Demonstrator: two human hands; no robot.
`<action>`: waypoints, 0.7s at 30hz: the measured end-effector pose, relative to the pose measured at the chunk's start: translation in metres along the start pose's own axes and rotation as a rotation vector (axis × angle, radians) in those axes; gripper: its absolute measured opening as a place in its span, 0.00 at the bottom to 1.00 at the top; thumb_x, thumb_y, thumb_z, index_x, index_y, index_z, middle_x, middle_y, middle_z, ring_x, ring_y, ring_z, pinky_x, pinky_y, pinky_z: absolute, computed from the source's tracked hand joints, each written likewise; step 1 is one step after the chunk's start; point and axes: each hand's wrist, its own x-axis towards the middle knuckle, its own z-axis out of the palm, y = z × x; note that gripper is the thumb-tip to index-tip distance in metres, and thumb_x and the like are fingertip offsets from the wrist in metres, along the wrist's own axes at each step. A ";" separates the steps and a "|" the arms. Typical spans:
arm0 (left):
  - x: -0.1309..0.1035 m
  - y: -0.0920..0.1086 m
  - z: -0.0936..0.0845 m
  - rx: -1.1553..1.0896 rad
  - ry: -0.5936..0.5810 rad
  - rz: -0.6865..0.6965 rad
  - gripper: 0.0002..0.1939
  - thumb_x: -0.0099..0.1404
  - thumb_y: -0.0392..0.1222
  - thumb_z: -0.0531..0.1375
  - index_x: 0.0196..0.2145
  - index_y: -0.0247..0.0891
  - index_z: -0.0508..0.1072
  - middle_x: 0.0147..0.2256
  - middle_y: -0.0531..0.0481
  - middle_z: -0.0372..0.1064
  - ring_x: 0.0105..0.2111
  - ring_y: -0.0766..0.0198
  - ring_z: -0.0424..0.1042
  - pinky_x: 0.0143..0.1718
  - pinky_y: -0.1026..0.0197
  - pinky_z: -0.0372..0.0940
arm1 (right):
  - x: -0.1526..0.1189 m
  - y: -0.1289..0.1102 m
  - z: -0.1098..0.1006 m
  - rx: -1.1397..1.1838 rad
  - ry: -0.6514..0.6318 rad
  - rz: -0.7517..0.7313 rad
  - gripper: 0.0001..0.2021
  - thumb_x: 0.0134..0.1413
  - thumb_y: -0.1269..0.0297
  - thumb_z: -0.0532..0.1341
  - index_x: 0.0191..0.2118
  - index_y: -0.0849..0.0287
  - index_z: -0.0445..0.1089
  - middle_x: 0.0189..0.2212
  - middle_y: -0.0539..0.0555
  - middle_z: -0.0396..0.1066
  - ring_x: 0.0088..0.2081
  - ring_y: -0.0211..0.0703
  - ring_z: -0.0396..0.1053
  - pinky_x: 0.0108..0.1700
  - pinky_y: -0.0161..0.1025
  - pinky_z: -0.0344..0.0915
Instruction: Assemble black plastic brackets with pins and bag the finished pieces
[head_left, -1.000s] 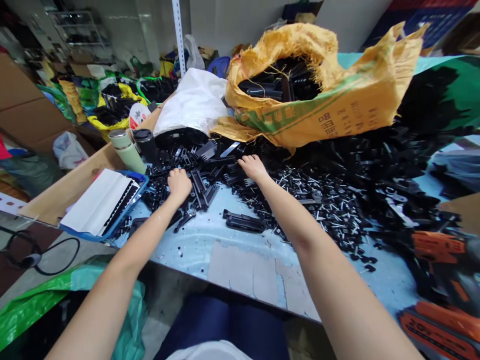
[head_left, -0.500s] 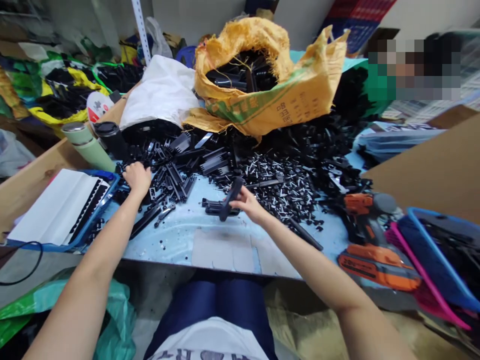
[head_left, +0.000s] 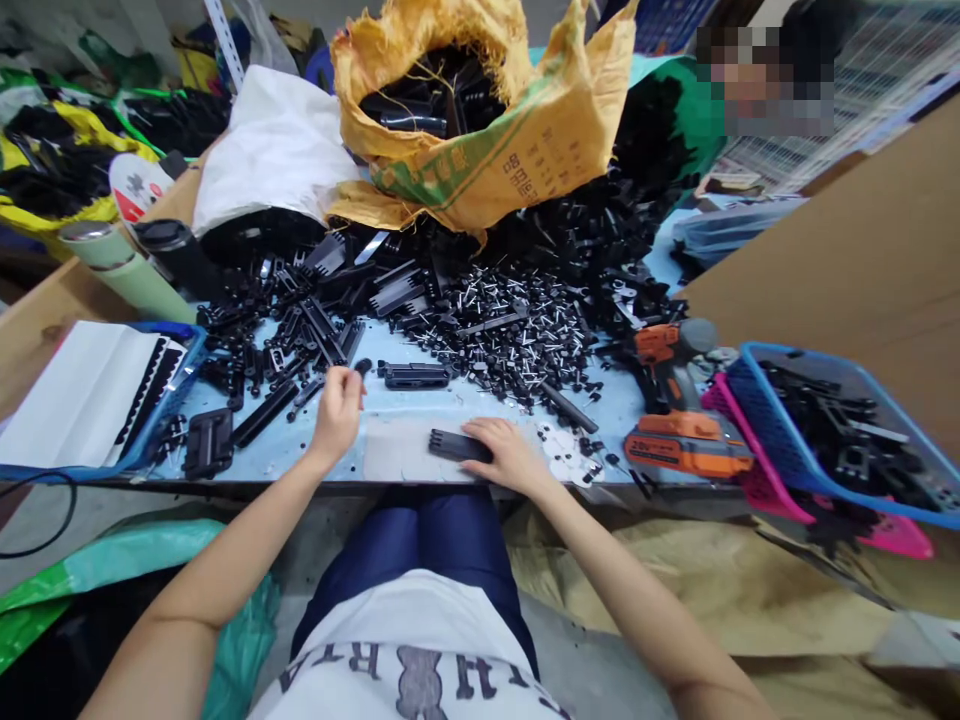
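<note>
My right hand grips the right end of a flat black plastic part, which lies on a pale board at the table's front edge. Prongs show at the part's left end. Left of it, my left hand is pinched around a small black piece, too small to name, held above the blue table. Just behind, between the hands, rests a long black plastic assembly. A heap of small black pieces with metal pins spreads behind my right hand.
An orange cordless drill stands right, beside a blue basket of black parts. Left are a tray with white sheets, a green flask and a black cup. A yellow sack sits behind; a person is at the upper right.
My left hand has moved from the parts pile toward me and right, now with a small black piece. My right hand has lowered the black part from upright to flat on the board.
</note>
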 end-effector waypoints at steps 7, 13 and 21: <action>-0.054 0.012 0.056 -0.106 -0.263 -0.125 0.21 0.63 0.46 0.55 0.53 0.38 0.63 0.34 0.52 0.66 0.20 0.73 0.62 0.23 0.67 0.58 | 0.040 -0.053 0.028 0.768 0.181 0.321 0.25 0.60 0.50 0.49 0.60 0.54 0.58 0.37 0.55 0.71 0.31 0.41 0.70 0.32 0.41 0.70; -0.058 0.028 0.056 0.103 -0.248 0.105 0.17 0.65 0.42 0.53 0.50 0.38 0.69 0.38 0.46 0.69 0.40 0.62 0.68 0.44 0.59 0.63 | 0.041 -0.056 0.012 0.959 0.180 0.216 0.26 0.53 0.51 0.59 0.57 0.50 0.62 0.42 0.52 0.69 0.26 0.32 0.67 0.25 0.32 0.69; -0.066 0.034 0.066 0.171 -0.024 0.280 0.18 0.68 0.42 0.50 0.53 0.39 0.67 0.36 0.47 0.66 0.37 0.65 0.68 0.39 0.62 0.65 | 0.037 -0.057 0.004 0.625 0.283 -0.044 0.23 0.59 0.56 0.55 0.60 0.49 0.58 0.41 0.53 0.67 0.26 0.31 0.65 0.27 0.33 0.70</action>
